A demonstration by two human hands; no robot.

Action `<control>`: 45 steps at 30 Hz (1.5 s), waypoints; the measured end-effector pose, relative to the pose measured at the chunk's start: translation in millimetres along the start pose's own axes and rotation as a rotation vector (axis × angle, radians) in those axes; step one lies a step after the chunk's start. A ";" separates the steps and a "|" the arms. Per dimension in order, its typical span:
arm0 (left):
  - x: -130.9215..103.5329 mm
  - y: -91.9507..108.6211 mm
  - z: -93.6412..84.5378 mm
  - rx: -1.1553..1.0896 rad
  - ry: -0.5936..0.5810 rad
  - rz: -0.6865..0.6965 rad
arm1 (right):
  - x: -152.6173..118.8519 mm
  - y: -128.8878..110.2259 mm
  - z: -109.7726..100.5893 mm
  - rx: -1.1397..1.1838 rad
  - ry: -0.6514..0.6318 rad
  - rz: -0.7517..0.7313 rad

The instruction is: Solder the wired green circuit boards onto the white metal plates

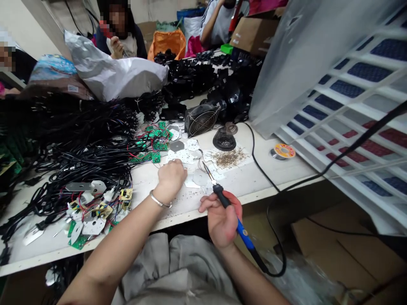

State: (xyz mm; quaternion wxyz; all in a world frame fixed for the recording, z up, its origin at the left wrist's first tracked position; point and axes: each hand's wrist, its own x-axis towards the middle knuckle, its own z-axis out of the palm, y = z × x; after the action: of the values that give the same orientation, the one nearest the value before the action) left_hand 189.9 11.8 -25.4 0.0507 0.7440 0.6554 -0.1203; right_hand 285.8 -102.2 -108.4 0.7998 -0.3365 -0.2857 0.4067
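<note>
Fingers (206, 204) of the right hand (225, 222) curl loosely about the dark grip of an iron (245, 239), which slants across the upturned palm. Its blue rear part sticks out behind the hand, toward the person's lap, while the metal shaft runs forward past the fingertips and aims at the white plates (182, 156) on the desk (299, 165). I can't tell from where I stand whether the tip touches anything there.

To the other side, the left hand (172, 177) is bent at the knuckles just in front of those plates, its back turned up and its fingers folded out of sight; whether they hold something I cannot tell. A silvery bangle (159, 200) circles that wrist.

Green boards (160, 146) with red and black wires lie beyond the left hand, beside a broad heap of black cables (92, 140). Past the iron's tip, brown crumbs (229, 158) are scattered in front of a dark stand (224, 142), with a fan (203, 120) behind it. A solder reel (282, 151) sits over to the right, well apart from both hands.
</note>
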 end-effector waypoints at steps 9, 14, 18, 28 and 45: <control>-31.6 -55.6 5.1 0.172 -0.050 0.473 | -0.3 -0.2 2.0 0.028 0.021 -0.008; -34.9 -43.0 0.8 0.053 0.018 0.570 | 11.4 -5.5 -3.3 -0.094 0.093 -0.120; -18.0 -14.5 -8.5 -0.009 0.034 0.524 | 20.7 -5.2 -9.5 -0.134 0.148 -0.150; 21.2 40.9 -5.7 -0.036 0.116 0.627 | 20.2 -3.5 -10.8 -0.118 0.191 -0.138; -2.0 -27.4 -30.0 -0.765 0.172 0.554 | 29.2 -27.8 -0.8 -0.233 0.195 -0.437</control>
State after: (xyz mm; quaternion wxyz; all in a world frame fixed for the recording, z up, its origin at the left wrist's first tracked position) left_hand 166.0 20.5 6.3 0.2968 0.8257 0.4315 0.2094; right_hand 313.9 -90.1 -82.1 0.8484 -0.3942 -0.3179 0.1543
